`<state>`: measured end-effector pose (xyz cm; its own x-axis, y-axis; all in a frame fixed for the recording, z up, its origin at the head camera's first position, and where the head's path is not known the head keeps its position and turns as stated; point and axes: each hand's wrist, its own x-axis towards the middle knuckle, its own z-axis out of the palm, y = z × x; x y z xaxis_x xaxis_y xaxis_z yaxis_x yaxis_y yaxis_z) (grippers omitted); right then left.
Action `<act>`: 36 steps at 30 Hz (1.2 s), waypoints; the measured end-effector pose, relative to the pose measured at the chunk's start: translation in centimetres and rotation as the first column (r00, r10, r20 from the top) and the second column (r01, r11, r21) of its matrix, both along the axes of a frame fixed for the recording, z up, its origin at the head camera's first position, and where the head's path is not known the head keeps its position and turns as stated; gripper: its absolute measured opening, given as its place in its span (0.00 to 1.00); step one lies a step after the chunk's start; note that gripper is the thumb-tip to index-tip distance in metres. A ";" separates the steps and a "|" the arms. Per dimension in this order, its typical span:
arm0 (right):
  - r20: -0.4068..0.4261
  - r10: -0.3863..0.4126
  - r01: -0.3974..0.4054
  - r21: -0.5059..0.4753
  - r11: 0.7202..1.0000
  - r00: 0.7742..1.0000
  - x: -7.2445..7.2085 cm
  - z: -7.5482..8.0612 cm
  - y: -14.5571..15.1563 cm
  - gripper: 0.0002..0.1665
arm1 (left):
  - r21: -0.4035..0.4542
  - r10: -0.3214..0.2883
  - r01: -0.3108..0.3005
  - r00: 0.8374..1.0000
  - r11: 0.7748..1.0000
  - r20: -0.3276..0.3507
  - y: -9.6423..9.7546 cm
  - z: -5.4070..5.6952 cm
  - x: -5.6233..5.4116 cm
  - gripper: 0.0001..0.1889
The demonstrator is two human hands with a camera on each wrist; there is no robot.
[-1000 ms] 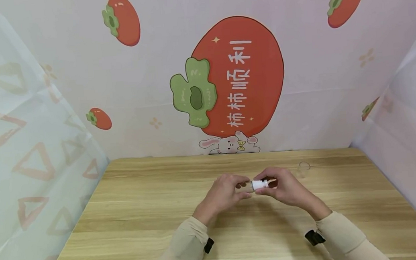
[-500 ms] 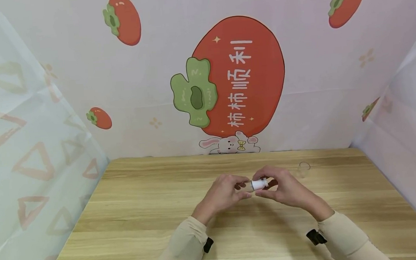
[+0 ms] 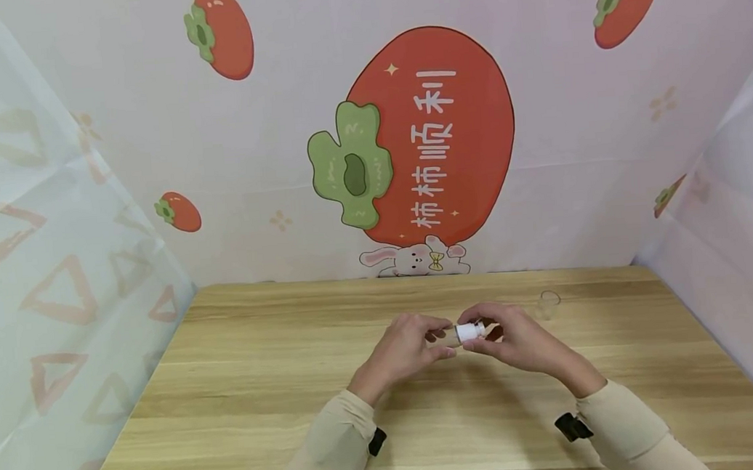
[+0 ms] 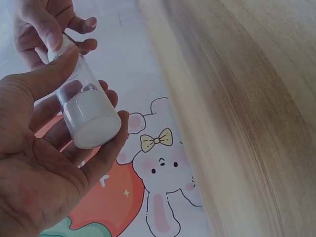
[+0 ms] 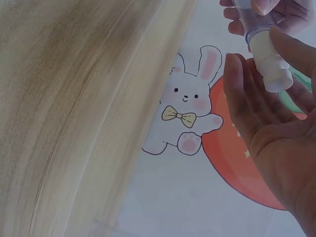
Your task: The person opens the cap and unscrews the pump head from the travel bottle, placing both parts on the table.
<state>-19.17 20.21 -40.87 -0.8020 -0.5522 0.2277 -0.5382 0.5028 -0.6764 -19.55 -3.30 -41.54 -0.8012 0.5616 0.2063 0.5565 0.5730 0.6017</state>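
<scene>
Above the middle of the table, a small clear bottle [image 4: 91, 118] with a white pump top [image 5: 269, 59] lies sideways between the two hands. My left hand [image 3: 398, 351] grips its clear body, thumb on one side and fingers on the other. In the left wrist view, white fills the bottom end of the body. My right hand [image 3: 518, 338] pinches the white top, whose narrower end points toward the right palm. Body and top are together; whether they are tightly joined I cannot tell.
Behind the right hand stands a clear, cap-like piece [image 3: 549, 298] on the wooden table [image 3: 248, 368]. A printed cloth backdrop [image 3: 265, 148] rises from the table's far edge, with cloth walls on both sides.
The right hand's fingers have shifted slightly around the white top, which has turned a little. The left hand and the clear cap-like piece stay in place.
</scene>
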 end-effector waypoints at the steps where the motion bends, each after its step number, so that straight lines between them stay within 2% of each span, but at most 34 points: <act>1: 0.002 0.003 -0.003 -0.006 1.000 1.000 0.0 -0.1 0.0 0.16 | 0.001 -0.003 0.003 1.000 1.000 -0.004 0.0 -0.1 -0.1 0.19; 15: 0.024 0.053 -0.052 -0.015 0.999 0.998 -0.2 -0.1 0.2 0.19 | -0.004 0.011 -0.011 1.000 1.000 0.008 -0.1 -0.1 -0.1 0.20; 21: 0.075 0.054 -0.050 -0.059 0.997 0.996 -0.2 -0.3 0.2 0.12 | -0.004 0.009 -0.009 1.000 1.000 0.008 -0.1 0.0 0.0 0.20; 24: 0.097 0.051 -0.044 -0.071 0.996 0.994 -0.2 -0.3 0.2 0.12 | -0.007 0.010 -0.010 1.000 1.000 0.012 -0.1 0.1 0.1 0.20; 30: 0.095 0.034 -0.031 -0.034 0.999 0.995 -0.3 -0.1 0.1 0.14 | 0.001 0.014 -0.014 0.999 1.000 0.034 -0.1 0.2 0.0 0.21; 36: 0.106 0.052 -0.049 -0.028 0.998 0.993 -0.2 -0.1 0.1 0.17 | 0.012 0.010 -0.011 1.000 1.000 0.030 -0.1 0.2 -0.1 0.20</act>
